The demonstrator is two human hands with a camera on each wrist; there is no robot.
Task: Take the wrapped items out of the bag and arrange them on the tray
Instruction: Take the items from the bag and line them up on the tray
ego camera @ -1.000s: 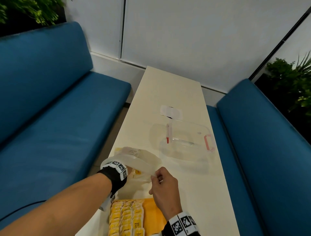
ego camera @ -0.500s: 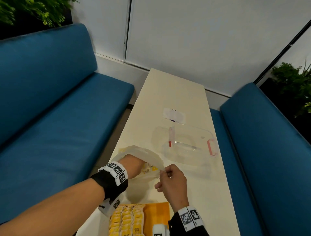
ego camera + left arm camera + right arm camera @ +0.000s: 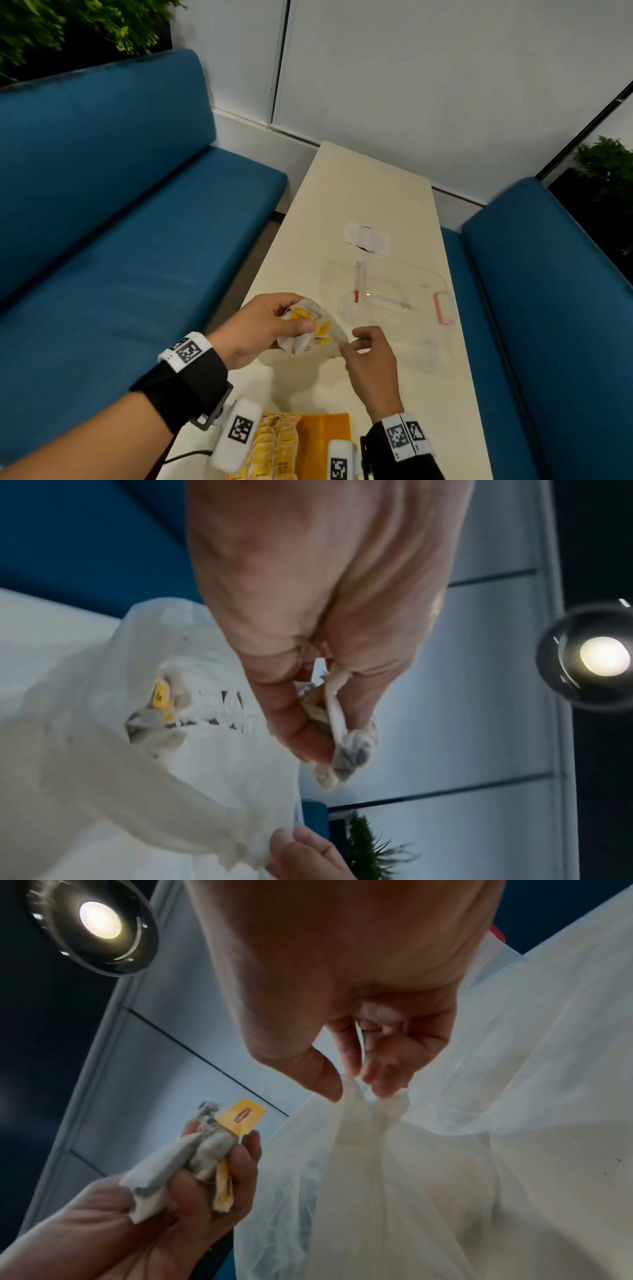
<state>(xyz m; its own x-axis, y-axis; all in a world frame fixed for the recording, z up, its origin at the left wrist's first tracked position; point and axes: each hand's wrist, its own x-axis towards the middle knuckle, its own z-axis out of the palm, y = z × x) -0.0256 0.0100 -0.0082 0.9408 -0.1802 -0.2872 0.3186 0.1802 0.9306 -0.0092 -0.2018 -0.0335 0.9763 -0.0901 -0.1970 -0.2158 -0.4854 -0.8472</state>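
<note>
My left hand (image 3: pixel 294 317) grips a small bunch of wrapped tea bags (image 3: pixel 310 330) with yellow tags, held just above the mouth of a thin translucent white bag (image 3: pixel 308 356). The left wrist view shows the bunch (image 3: pixel 342 737) squeezed between thumb and fingers, with more tea bags (image 3: pixel 161 696) still inside the bag (image 3: pixel 171 764). My right hand (image 3: pixel 352 341) pinches the bag's rim; the right wrist view shows thumb and fingertips (image 3: pixel 356 1085) gathering the plastic (image 3: pixel 394 1177). An orange tray (image 3: pixel 323 442) lies at the near edge with rows of tea bags (image 3: pixel 274 448) on its left side.
A clear plastic container (image 3: pixel 394 294) with a pink handle sits beyond the bag, and a flat white packet (image 3: pixel 366 238) behind it. The narrow cream table (image 3: pixel 370 192) runs between two blue benches (image 3: pixel 120 240) (image 3: pixel 548 308).
My left hand was inside the bag and has come up out of it with a bunch of tea bags. My right hand keeps its pinch on the rim.
</note>
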